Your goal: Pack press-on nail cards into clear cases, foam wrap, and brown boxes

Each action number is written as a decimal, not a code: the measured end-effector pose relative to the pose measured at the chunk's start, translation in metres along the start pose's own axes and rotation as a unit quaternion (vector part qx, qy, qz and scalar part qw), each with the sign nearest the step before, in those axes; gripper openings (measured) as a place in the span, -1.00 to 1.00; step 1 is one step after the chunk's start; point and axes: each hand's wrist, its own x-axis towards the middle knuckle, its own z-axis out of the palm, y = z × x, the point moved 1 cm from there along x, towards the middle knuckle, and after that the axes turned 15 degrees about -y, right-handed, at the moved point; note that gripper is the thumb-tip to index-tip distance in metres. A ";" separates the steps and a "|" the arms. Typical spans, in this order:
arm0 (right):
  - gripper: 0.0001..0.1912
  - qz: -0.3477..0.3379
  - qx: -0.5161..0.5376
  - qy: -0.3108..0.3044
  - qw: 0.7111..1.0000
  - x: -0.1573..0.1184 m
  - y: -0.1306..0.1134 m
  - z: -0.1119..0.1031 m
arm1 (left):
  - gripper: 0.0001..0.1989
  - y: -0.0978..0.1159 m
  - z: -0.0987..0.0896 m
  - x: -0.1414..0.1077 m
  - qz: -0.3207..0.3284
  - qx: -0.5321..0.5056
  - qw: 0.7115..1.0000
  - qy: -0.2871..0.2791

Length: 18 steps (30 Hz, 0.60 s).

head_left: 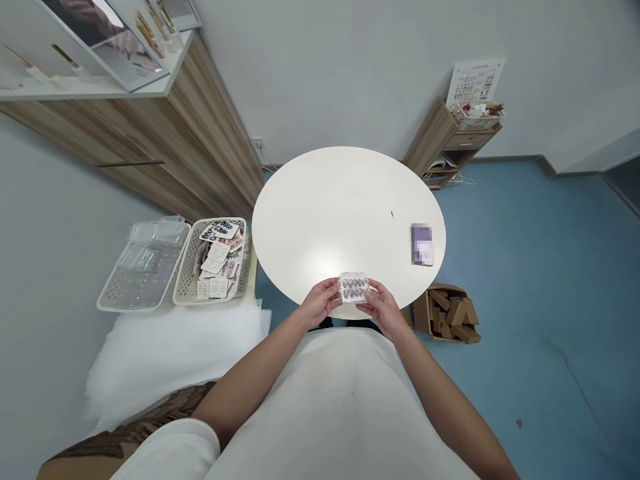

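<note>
Between my two hands is a clear plastic box of press-on nails point(354, 288), held above the near edge of a round white table point(340, 207). Two rows of purplish, glittery nails show through its top. My left hand point(321, 301) grips the box by its left side, fingers closed on it. On the opposite side, my right hand point(382, 307) pinches the right edge with the thumb near the front. The undersides of the fingers are hidden by the box.
A white basket point(186, 280) of nail cards and another basket point(107, 293) of clear plastic boxes stand left of the table. A blurred purple item point(423, 245) lies on the table's right. A carton point(423, 312) of small brown boxes sits on the floor. White foam sheets point(175, 353) lie at left.
</note>
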 end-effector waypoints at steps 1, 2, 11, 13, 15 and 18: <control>-0.50 0.000 -0.007 0.001 1.000 0.001 -0.001 -0.001 | -0.71 0.000 0.001 0.001 0.003 0.000 1.000 0.004; -0.49 0.000 -0.014 0.003 1.000 0.003 -0.003 -0.002 | -0.71 0.000 0.002 0.002 0.004 0.001 1.000 0.008; -0.49 0.004 -0.038 0.012 0.999 0.015 -0.011 -0.027 | -0.61 0.000 0.022 0.014 -0.003 0.082 0.995 0.051; -0.48 0.001 -0.047 0.012 0.999 0.016 -0.014 -0.034 | -0.56 -0.003 0.028 0.016 -0.018 0.149 0.987 0.065; -0.47 -0.002 -0.055 0.012 0.998 0.017 -0.018 -0.040 | -0.54 -0.008 0.033 0.018 -0.029 0.220 0.972 0.078; -0.46 -0.004 -0.067 0.007 0.998 0.018 -0.026 -0.048 | -0.63 -0.014 0.040 0.023 -0.026 0.300 0.951 0.070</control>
